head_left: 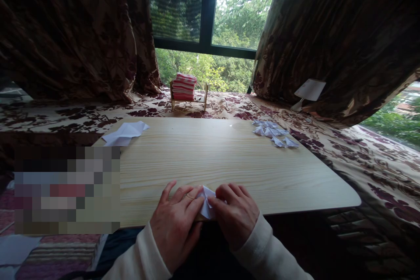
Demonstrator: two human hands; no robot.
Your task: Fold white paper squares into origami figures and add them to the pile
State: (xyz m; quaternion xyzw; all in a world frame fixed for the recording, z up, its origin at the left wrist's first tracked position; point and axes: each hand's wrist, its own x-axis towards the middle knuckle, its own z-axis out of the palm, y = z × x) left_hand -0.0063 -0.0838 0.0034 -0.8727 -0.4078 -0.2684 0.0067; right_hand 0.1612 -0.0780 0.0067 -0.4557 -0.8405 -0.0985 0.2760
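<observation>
My left hand (175, 221) and right hand (234, 214) both pinch the folded white paper (207, 203), fingers curled, at the near edge of the wooden table (213, 157). Uneven pressure could skew the crease or slide it off, imo.

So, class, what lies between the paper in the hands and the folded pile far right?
Only bare table, in the head view, separates the paper from the pile.

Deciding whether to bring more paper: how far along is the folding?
Done: a cluster of small folded pieces lies far right on the table. In hand: the left hand and right hand pinch a partly folded white paper at the near edge. Left: loose sheets at far left.
</observation>
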